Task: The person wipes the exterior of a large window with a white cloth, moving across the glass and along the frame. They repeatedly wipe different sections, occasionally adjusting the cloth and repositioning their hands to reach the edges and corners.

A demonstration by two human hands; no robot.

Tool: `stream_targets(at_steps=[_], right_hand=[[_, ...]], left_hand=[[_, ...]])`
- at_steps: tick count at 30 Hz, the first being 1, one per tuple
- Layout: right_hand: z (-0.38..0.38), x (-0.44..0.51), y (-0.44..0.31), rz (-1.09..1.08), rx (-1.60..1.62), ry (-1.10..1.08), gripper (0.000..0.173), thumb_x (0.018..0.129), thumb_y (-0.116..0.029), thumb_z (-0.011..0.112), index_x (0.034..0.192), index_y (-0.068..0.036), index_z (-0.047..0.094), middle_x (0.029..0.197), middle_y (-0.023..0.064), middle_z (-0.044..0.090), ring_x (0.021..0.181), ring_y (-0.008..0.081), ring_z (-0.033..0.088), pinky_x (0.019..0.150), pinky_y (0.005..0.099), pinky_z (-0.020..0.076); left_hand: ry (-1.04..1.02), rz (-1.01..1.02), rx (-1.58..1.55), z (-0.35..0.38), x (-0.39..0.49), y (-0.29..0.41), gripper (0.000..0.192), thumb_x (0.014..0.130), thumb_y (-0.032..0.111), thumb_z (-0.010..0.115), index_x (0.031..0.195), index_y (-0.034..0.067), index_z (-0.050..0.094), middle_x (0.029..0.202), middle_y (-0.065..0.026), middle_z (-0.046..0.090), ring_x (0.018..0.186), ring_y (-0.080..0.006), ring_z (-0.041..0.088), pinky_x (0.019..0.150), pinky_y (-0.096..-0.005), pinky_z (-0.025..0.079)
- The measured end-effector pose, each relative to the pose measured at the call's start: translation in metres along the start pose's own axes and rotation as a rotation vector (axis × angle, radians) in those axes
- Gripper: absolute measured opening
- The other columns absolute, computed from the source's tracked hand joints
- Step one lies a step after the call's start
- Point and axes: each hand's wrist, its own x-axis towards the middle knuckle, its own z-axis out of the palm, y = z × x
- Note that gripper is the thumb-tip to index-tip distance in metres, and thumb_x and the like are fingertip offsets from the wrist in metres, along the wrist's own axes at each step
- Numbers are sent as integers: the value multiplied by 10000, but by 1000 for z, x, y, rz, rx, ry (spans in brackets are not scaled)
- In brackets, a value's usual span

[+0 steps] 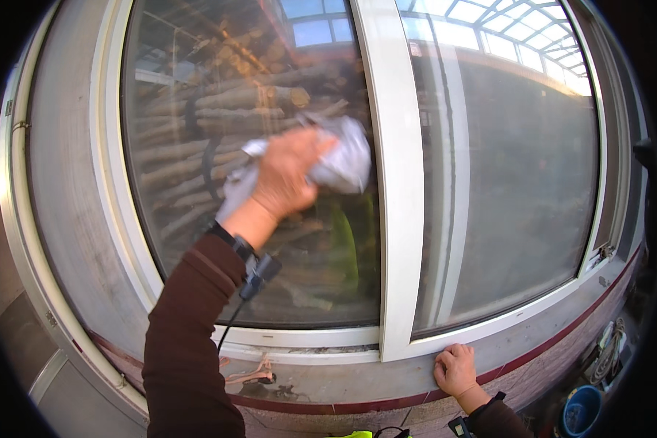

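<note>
My left hand is shut on a crumpled pale grey cloth, blurred by motion. It presses the cloth to the left glass pane of a white-framed sliding window, near the middle upright. The cloth spreads out on both sides of the hand, and my palm is hidden. Lower right, my right hand leans on the grey window sill, just below the frame of the right pane. Its fingers are curled, with nothing visible in them.
A peach-coloured cord lies on the sill beneath the left pane. Stacked logs show in the left glass, among reflections. A pale pipe runs down the wall at left. At lower right stand a blue bucket and a coiled rope.
</note>
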Motion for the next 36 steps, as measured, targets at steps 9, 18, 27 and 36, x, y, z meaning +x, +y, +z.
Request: stream_targets(at_steps=[9,18,27,36], right_hand=[[4,-5,6,-66,15,33,46,695,-113,656,718,-106,617,844,89,559,819,306,543,743,428,389],[7,-7,7,-54,1,-3,60,695,-99,649,748,-99,622,824,96,563,804,317,547,726,439,408],[9,-6,-5,103,-42,7,32,701,-83,646,726,-91,628,783,105,589,788,349,572,699,443,484],[9,-1,-8,94,-77,15,51,681,-70,646,704,-91,606,773,113,581,768,356,565,681,449,481]], left_hand=[[-164,8,-206,-54,-44,40,596,606,57,762,1191,120,661,1204,-112,645,1117,-310,607,950,-416,469],[530,-1109,223,-153,-43,-149,678,786,297,697,1332,-28,461,1293,-274,558,1201,-423,537,1032,-444,415],[247,-1066,529,-130,-30,-248,687,847,352,593,1386,-30,408,1355,-275,505,1263,-446,471,1062,-479,378],[182,-267,259,-64,67,-211,579,826,190,609,1372,45,484,1342,-206,552,1228,-373,533,1048,-429,417]])
